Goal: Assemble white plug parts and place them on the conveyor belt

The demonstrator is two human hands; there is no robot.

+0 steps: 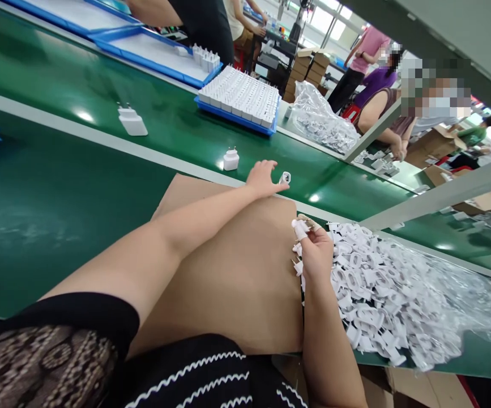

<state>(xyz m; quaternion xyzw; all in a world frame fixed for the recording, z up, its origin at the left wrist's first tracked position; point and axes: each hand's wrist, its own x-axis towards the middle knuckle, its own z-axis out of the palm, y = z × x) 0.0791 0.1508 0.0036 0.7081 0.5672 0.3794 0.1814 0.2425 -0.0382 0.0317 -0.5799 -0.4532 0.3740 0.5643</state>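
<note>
My left hand point(261, 178) reaches out over the green belt point(58, 187), fingers spread, right beside a small white charger shell point(285, 178) lying on the belt. My right hand point(315, 249) is closed around several small white plug parts point(299, 228), held above the edge of a brown cardboard sheet point(237, 272). A large pile of the same white parts point(368, 283) lies just right of that hand on clear plastic. A white charger point(230, 160) stands on the belt left of my left hand.
Another white charger point(132, 121) lies farther left on the belt. A blue tray of upright chargers point(240, 97) sits beyond. Clear bags point(321, 122), cardboard boxes point(308, 65) and several other people are at the back right. Grey frame bars point(436, 195) cross on the right.
</note>
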